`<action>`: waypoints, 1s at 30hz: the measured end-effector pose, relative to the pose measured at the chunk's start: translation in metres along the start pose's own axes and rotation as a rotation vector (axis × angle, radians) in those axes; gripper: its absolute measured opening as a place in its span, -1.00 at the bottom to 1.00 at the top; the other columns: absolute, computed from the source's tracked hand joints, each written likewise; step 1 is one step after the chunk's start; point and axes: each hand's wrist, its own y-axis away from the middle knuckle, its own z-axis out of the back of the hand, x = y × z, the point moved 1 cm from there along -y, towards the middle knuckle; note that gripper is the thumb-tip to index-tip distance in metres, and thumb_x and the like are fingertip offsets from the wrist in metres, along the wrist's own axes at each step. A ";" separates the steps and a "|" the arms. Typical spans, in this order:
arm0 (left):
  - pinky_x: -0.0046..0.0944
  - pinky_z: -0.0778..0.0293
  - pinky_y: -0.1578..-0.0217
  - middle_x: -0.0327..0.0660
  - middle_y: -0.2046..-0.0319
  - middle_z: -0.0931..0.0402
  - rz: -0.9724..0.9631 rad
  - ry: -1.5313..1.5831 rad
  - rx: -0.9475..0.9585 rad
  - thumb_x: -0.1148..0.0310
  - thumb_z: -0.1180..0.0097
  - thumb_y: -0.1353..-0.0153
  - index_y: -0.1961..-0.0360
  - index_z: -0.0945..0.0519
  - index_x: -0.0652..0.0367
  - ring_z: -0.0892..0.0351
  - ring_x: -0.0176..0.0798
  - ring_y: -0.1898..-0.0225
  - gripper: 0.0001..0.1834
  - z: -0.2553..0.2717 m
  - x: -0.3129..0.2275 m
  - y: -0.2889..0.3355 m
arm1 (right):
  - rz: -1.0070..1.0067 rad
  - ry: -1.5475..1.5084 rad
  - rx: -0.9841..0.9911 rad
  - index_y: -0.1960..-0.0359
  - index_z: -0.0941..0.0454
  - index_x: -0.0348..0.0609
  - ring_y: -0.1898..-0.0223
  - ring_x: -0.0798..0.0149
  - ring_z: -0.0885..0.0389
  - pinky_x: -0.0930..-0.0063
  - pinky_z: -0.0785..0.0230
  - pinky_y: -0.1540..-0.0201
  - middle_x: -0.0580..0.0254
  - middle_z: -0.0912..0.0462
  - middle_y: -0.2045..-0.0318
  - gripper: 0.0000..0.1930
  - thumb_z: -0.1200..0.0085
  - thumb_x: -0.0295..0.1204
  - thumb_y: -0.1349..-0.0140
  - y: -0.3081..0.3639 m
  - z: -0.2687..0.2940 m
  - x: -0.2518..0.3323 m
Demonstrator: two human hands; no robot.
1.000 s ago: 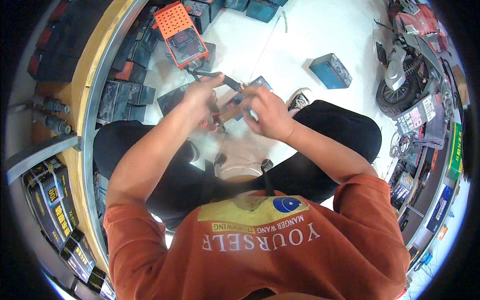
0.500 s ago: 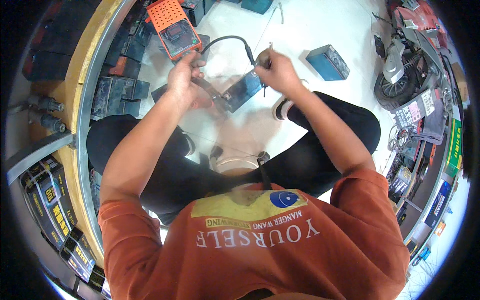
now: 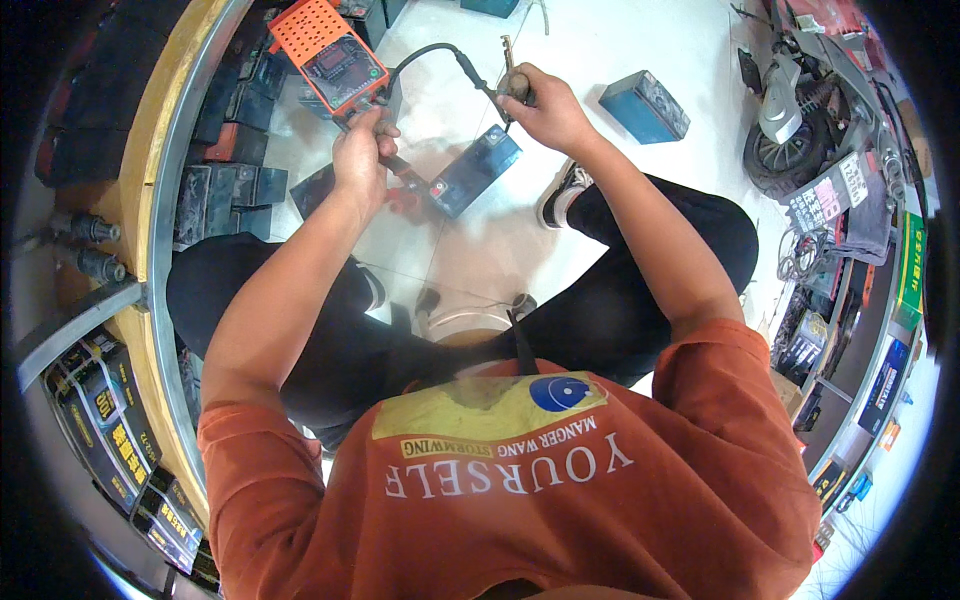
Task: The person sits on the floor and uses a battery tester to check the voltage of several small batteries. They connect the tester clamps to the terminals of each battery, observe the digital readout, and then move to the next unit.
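My left hand [image 3: 362,155] is closed at the lower end of an orange battery tester [image 3: 345,68] with a perforated case and a small dark display. Below that hand, a blurred red clamp [image 3: 408,192] reaches the near end of a dark blue battery [image 3: 476,172] lying on the floor. A black cable [image 3: 436,46] arches from the tester toward my right hand [image 3: 545,108]. My right fingers grip a clamp [image 3: 508,50] whose copper-coloured jaw sticks up beyond them, just above the battery's far end.
Another blue battery [image 3: 645,106] stands to the right on the pale tiled floor. Several dark batteries [image 3: 222,192] crowd the left side beside a wood-and-metal shelf edge [image 3: 150,200]. At the right are a scooter wheel [image 3: 785,160] and coiled wires [image 3: 803,254].
My right hand and its clamp have come away from the battery's far end, leaving more of that end showing. The left hand still holds the tester, and the whole view has shifted slightly.
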 end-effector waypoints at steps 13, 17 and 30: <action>-0.28 -0.29 0.41 -0.24 0.50 -0.41 0.031 -0.042 0.023 0.29 -0.02 -0.38 0.12 -0.52 0.26 -0.26 -0.40 0.57 -0.76 0.002 0.016 -0.011 | 0.023 -0.066 -0.001 0.18 -0.51 -0.28 0.38 0.01 -0.62 0.23 -0.46 0.25 -0.07 -0.64 0.41 -0.75 -0.18 -0.37 -0.21 0.005 -0.002 -0.006; -0.34 -0.27 0.43 -0.22 0.50 -0.44 0.024 -0.019 0.032 0.31 -0.05 -0.36 0.13 -0.52 0.26 -0.26 -0.42 0.58 -0.77 -0.003 0.014 -0.007 | 0.026 -0.067 -0.002 0.19 -0.51 -0.28 0.38 0.01 -0.62 0.23 -0.46 0.24 -0.07 -0.64 0.41 -0.75 -0.18 -0.37 -0.21 0.006 -0.003 -0.008; -0.36 -0.26 0.43 -0.24 0.47 -0.42 0.025 -0.080 0.011 0.31 -0.02 -0.38 0.11 -0.48 0.25 -0.24 -0.45 0.55 -0.78 -0.013 0.004 0.008 | -0.014 -0.029 0.010 0.17 -0.52 -0.27 0.36 0.03 -0.64 0.24 -0.47 0.23 -0.06 -0.65 0.38 -0.76 -0.19 -0.38 -0.21 0.008 0.000 0.002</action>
